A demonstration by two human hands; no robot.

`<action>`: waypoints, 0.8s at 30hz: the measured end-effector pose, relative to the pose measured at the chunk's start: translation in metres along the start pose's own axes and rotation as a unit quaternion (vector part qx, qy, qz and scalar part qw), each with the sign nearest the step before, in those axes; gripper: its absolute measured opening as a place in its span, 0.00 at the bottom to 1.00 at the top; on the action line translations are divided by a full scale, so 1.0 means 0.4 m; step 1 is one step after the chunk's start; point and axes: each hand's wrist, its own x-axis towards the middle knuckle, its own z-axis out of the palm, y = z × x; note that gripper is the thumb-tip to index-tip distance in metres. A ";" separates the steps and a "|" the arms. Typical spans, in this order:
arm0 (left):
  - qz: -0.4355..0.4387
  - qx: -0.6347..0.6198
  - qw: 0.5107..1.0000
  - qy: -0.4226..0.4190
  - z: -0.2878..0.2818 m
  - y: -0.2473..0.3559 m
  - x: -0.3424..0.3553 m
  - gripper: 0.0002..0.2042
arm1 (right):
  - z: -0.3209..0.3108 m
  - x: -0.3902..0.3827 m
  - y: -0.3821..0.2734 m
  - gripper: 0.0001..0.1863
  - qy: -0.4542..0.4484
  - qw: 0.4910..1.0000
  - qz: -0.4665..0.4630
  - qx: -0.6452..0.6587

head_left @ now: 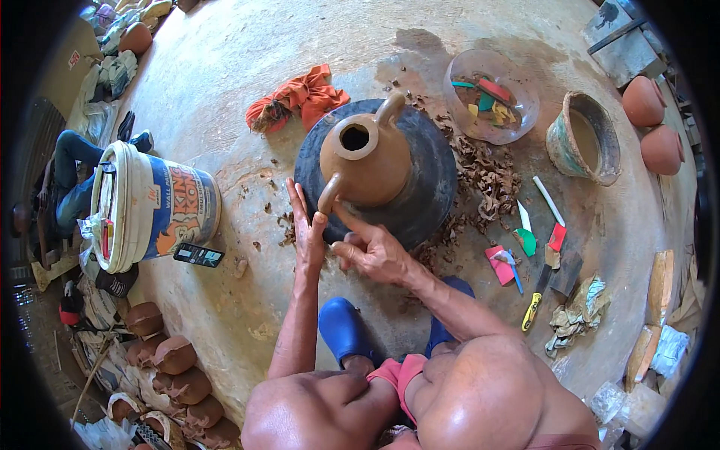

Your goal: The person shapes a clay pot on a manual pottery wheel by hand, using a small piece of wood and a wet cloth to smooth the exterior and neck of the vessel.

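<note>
- 2 looped handles (pixel 389 109) already on the clay jug (pixel 386 176), set on opposite sides of its neck, and that round mouth is open: the main form looks built!
- Centre of the floor (pixel 247 161), that's where our jug stands, upright on a broad, dark round wheel (pixel 435 180).
- Left hand (pixel 309 231) right at the nearer handle: fingers long, straight and wide, thumb by the handle's lower end, no closed grip.
- Right hand (pixel 373 253) comes in from the other side, 1 index finger stretched to the foot of that handle, the others folded; whether they hide anything, I cannot tell.
- What's left? Finishing that handle and its join, I'd judge; the smooth brown skin looks like unfired clay, so drying and firing probably remain.
- Texture everywhere! Curled, flaky clay shavings (pixel 487 180) heap beside the wheel, suggesting plenty of trimming is done.
- Behind it, a crumpled orange cloth (pixel 311 101); to the right, a clear plastic bowl (pixel 530 109) of coloured scraps, and a crusted, round-rimmed pail (pixel 556 146) with murky liquid.
- Nearer, a slim yellow-handled knife (pixel 532 310) lies on the rough, stained floor.
</note>
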 end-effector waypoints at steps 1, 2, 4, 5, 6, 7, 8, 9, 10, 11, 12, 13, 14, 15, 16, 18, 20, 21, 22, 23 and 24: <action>-0.002 -0.004 1.000 0.002 -0.001 0.003 -0.001 0.70 | 0.003 -0.003 -0.023 0.40 0.000 1.000 0.000 0.001; -0.004 -0.005 1.000 -0.001 0.001 0.001 -0.002 0.70 | 0.001 -0.009 -0.046 0.41 -0.018 0.998 0.014 0.059; -0.002 -0.004 1.000 0.004 -0.001 -0.001 -0.004 0.69 | 0.004 -0.012 -0.052 0.42 -0.035 0.992 0.027 0.119; -0.007 -0.002 1.000 0.000 0.002 0.002 0.000 0.69 | 0.007 -0.012 -0.043 0.41 -0.020 0.991 0.022 0.129; -0.008 -0.002 1.000 -0.003 0.009 0.004 -0.003 0.69 | 0.007 -0.013 -0.032 0.39 -0.006 0.990 0.016 0.139; -0.013 -0.009 1.000 -0.004 0.017 0.006 -0.008 0.68 | 0.000 -0.011 -0.006 0.39 -0.004 0.990 0.017 0.140; -0.015 -0.014 1.000 -0.003 0.016 0.011 -0.008 0.68 | -0.009 0.005 0.005 0.36 0.083 0.989 -0.092 -0.076; -0.015 -0.012 1.000 -0.004 0.013 0.000 -0.006 0.68 | -0.021 0.009 0.015 0.35 0.118 0.965 -0.147 -0.182; -0.005 -0.008 1.000 -0.004 0.012 -0.013 -0.003 0.68 | -0.033 0.013 0.025 0.34 0.165 0.924 -0.194 -0.287; 0.003 -0.005 1.000 -0.004 0.013 -0.012 -0.002 0.68 | -0.044 0.010 -0.009 0.31 0.171 0.894 -0.173 -0.376; 0.002 -0.005 1.000 -0.004 0.010 -0.010 -0.004 0.68 | -0.048 0.008 -0.026 0.29 0.176 0.856 -0.151 -0.463; -0.007 -0.005 1.000 -0.002 0.006 -0.008 -0.006 0.68 | -0.037 0.009 -0.022 0.29 0.176 0.856 -0.150 -0.462; -0.014 -0.004 1.000 0.000 0.002 -0.003 -0.006 0.68 | -0.017 0.012 -0.022 0.29 0.176 0.853 -0.136 -0.473; -0.013 -0.003 1.000 0.001 -0.001 -0.010 -0.005 0.68 | -0.005 0.015 -0.020 0.29 0.177 0.849 -0.123 -0.483; 0.001 0.002 1.000 0.000 -0.003 -0.017 -0.003 0.67 | -0.010 0.013 -0.014 0.29 0.176 0.849 -0.124 -0.482; 0.015 0.003 1.000 -0.003 0.003 -0.018 0.001 0.67 | -0.042 -0.004 -0.007 0.30 0.174 0.822 -0.119 -0.529; 0.012 0.009 1.000 -0.001 0.004 -0.013 -0.001 0.68 | -0.067 -0.020 -0.018 0.29 0.150 0.832 -0.115 -0.522; 0.012 0.009 1.000 0.001 -0.001 -0.007 -0.002 0.68 | -0.071 -0.020 -0.026 0.28 0.126 0.842 -0.111 -0.513; 0.012 0.008 1.000 0.004 -0.007 0.000 -0.002 0.68 | -0.067 -0.012 -0.028 0.28 0.124 0.842 -0.113 -0.513; 0.009 0.002 1.000 0.002 -0.001 0.001 -0.003 0.69 | -0.067 -0.009 -0.027 0.29 0.152 0.853 -0.151 -0.477; 0.008 -0.001 1.000 0.001 0.008 0.001 -0.005 0.69 | -0.065 -0.005 -0.026 0.30 0.179 0.860 -0.188 -0.439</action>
